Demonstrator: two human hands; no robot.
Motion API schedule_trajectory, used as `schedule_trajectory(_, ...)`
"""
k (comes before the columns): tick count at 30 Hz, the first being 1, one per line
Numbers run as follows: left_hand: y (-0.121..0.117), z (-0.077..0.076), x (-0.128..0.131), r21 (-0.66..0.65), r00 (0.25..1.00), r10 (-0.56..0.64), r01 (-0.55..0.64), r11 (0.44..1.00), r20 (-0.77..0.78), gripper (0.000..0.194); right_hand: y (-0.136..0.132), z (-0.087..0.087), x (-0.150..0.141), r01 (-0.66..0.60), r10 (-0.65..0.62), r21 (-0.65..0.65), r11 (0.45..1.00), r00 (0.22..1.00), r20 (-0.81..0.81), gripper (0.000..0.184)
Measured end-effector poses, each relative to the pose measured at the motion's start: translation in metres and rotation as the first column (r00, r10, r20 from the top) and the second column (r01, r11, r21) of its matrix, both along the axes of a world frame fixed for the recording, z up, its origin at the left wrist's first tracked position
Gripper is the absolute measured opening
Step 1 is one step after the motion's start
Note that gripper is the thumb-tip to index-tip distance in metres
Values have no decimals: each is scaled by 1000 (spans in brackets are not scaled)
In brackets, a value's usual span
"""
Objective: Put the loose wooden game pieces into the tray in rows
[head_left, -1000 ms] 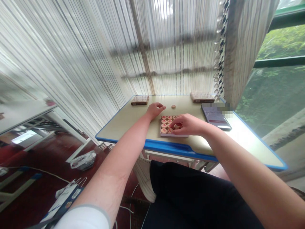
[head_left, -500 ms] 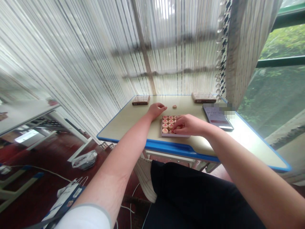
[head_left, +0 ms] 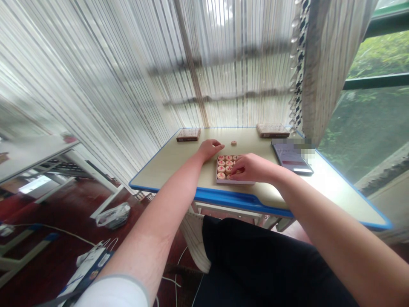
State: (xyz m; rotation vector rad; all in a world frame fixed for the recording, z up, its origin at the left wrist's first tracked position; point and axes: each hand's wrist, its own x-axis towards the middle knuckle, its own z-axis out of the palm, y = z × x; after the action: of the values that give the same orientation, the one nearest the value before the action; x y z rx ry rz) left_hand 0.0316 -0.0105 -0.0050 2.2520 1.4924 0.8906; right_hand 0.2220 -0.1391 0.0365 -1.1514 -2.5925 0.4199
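A shallow box (head_left: 236, 182) of round wooden Chinese chess pieces with red characters sits on the desk near its front edge. My right hand (head_left: 251, 167) is over the box's right part, fingers pinched down on a chess piece (head_left: 228, 176) in the front row. Its palm hides the pieces on that side. My left hand (head_left: 211, 148) rests on the desk behind and left of the box, loosely curled with nothing visible in it. A single loose chess piece (head_left: 234, 143) lies on the desk just right of the left fingertips.
At the back of the desk (head_left: 166, 170) are a flat brown box (head_left: 188, 134) on the left and another box (head_left: 273, 130) on the right. A tablet (head_left: 292, 157) lies right of my right hand. A striped curtain (head_left: 134, 72) hangs behind.
My right fingertips have shifted slightly left over the front row of the box. My left hand and the loose piece have stayed in place.
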Motion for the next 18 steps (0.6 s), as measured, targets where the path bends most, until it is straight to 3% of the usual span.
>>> schedule_trajectory(7, 1, 0, -1, 1, 999, -9, 9, 1000, -35, 40, 2, 2, 1, 37, -36, -29, 999, 998, 42, 21)
schedule_trajectory(18, 4, -2, -1, 0, 999, -21, 21, 1000, -24, 41, 0, 3, -9, 60, -66, 83, 995, 995, 72, 22)
